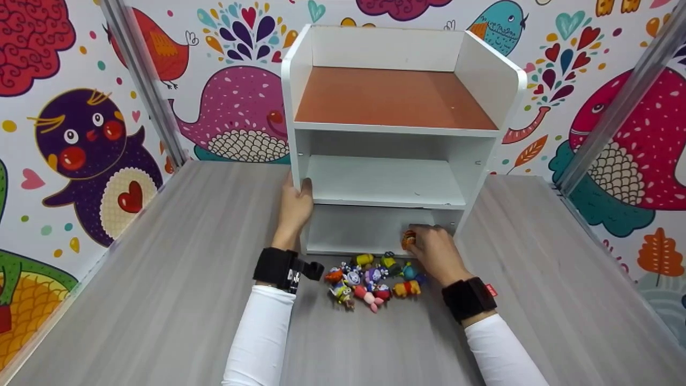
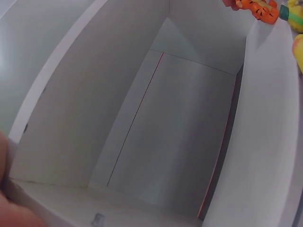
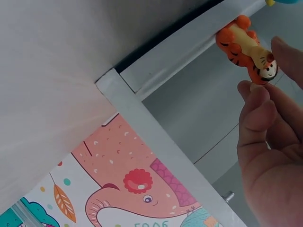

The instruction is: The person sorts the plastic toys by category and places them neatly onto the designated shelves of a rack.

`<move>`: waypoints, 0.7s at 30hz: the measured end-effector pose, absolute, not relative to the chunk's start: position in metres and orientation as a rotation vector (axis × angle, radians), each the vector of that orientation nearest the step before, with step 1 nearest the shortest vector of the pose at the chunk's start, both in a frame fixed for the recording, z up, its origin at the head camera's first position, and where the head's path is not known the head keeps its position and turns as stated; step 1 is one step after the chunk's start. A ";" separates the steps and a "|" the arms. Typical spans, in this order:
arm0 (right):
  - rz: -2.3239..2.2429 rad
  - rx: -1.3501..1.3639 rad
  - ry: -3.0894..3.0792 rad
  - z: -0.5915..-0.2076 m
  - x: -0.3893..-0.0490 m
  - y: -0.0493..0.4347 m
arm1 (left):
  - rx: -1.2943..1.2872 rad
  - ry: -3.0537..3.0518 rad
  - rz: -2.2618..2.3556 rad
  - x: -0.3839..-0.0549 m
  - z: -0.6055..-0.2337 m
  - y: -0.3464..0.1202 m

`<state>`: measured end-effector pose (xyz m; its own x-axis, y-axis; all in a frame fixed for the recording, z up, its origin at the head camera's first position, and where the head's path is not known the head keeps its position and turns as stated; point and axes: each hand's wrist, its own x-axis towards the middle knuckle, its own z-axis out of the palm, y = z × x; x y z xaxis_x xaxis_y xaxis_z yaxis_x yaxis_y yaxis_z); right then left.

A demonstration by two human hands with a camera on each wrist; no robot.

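Between thumb and fingers, my right hand (image 1: 437,252) pinches a small orange tiger figurine (image 3: 248,49) by its head, at the front edge of the bottom compartment of a white shelf unit (image 1: 386,254). In the right wrist view the figurine's feet are close to the front board; whether they touch it I cannot tell. My left hand (image 1: 295,206) grips the left side panel of the unit, thumb on the front edge, other fingers mostly hidden behind the panel. On the table before the unit lies a cluster of small toy figurines, among them a yellow bear (image 1: 407,288) and a pink one (image 1: 368,297).
The shelf unit has a brown top surface (image 1: 391,99) and a middle shelf (image 1: 383,179). Behind stands a wall (image 1: 225,32) printed with cartoon animals. Metal posts (image 1: 144,80) rise at both sides of the grey table (image 1: 193,279).
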<state>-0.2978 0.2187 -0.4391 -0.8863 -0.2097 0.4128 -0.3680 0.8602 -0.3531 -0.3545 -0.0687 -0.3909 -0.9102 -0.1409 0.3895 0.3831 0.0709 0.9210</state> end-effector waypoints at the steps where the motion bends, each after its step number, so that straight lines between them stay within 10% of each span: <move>1: 0.612 0.437 -2.666 -0.438 -0.298 0.219 | -0.242 -1.979 -1.895 -0.355 -0.391 -0.069; 21: 0.541 0.976 -2.995 -0.401 -0.265 0.212 | -0.238 -1.969 -1.846 -0.355 -0.391 -0.069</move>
